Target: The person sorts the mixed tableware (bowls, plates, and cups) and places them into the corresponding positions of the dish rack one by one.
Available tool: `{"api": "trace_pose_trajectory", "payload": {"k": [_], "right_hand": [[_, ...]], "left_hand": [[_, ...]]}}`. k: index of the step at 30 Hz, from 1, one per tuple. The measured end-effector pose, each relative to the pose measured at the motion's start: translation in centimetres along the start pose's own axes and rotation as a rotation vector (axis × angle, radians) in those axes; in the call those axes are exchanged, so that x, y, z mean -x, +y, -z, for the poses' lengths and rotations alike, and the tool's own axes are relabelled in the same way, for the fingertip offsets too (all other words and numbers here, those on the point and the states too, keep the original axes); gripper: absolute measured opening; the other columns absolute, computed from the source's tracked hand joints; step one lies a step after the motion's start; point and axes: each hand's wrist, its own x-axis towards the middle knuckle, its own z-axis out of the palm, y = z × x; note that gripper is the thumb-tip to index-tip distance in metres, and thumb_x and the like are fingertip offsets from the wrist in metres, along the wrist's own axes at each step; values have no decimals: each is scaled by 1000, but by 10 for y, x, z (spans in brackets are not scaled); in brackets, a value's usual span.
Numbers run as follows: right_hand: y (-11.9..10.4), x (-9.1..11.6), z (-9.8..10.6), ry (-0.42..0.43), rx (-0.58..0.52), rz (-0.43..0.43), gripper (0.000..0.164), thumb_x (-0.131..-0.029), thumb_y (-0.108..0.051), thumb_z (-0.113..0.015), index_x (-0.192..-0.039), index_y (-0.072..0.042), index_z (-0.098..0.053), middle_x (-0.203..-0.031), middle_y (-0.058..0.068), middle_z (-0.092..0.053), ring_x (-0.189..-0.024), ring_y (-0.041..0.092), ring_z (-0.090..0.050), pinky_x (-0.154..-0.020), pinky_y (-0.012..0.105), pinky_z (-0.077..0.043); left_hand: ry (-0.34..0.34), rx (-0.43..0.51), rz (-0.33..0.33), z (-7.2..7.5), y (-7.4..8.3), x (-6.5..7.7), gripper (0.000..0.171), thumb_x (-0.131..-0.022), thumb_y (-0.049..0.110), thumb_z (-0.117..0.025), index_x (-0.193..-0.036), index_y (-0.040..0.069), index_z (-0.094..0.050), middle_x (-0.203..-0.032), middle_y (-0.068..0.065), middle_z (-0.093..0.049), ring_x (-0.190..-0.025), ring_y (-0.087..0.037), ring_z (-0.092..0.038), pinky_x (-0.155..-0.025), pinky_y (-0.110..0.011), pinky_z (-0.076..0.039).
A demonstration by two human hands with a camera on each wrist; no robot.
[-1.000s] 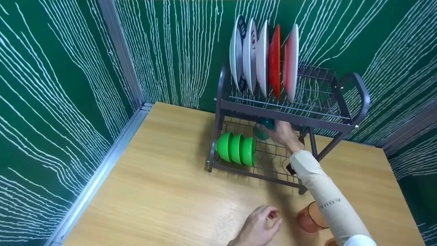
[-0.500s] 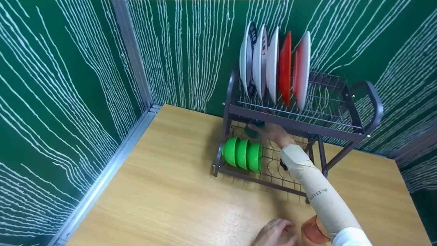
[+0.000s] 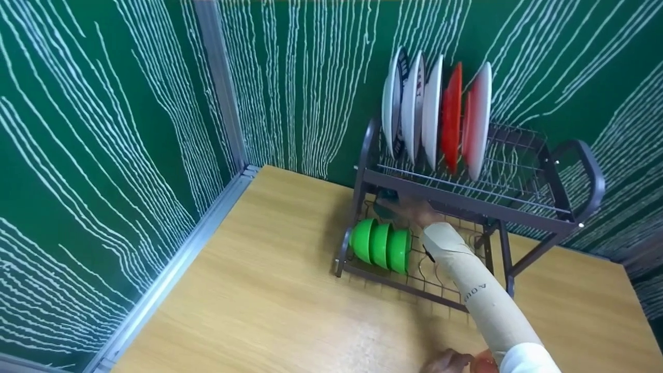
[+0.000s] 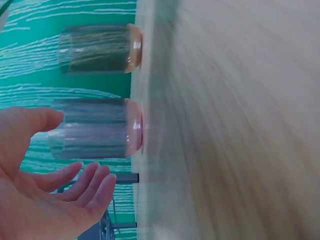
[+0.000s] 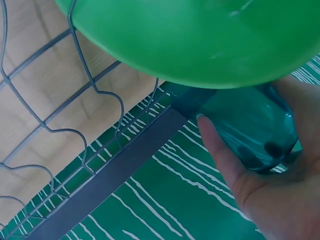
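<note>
My right hand (image 3: 417,211) grips a teal see-through cup (image 5: 255,125) under the upper shelf of the dish rack (image 3: 469,201). The cup is at the back left of the lower tier, behind green bowls (image 3: 380,246), one of which hides part of it in the right wrist view. At the bottom edge of the head view, my left hand (image 3: 446,361) is beside an orange cup (image 3: 484,361). The left wrist view has the left thumb and fingers spread apart at that see-through cup (image 4: 95,130), the thumb overlapping its rim end.
A second see-through cup (image 4: 102,49) with an orange base stands beyond the first. White and red plates (image 3: 451,119) stand upright on the upper tier. Green walls with white lines enclose the wooden table (image 3: 269,290), with a metal rail (image 3: 181,259) along the left side.
My right hand has carried the teal cup leftward along the lower tier, behind the bowls. The left hand has moved right and nearer the orange cup. The head view has shifted.
</note>
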Motion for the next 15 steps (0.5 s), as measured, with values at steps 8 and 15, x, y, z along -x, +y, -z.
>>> {"api": "trace_pose_trajectory", "payload": {"k": [8, 15], "right_hand": [[9, -6, -3, -99, 15, -72, 97, -80, -61, -62, -151, -22, -9, -147, 15, -28, -102, 37, -59, -83, 48, -53], [12, -7, -4, -61, 68, -10, 96, -84, -49, -66, -152, -20, -4, -154, 11, -17, -128, 32, -36, -105, 49, -37]], "left_hand": [[203, 232, 441, -31, 26, -17, 64, -81, 69, -49, -131, 29, -44, -105, 14, -53, -81, 6, -48, -57, -9, -43], [362, 216, 424, -49, 28, -30, 65, -84, 63, -53, -137, 29, -36, -106, 13, -52, -83, 6, -48, -64, -6, -42]]}}
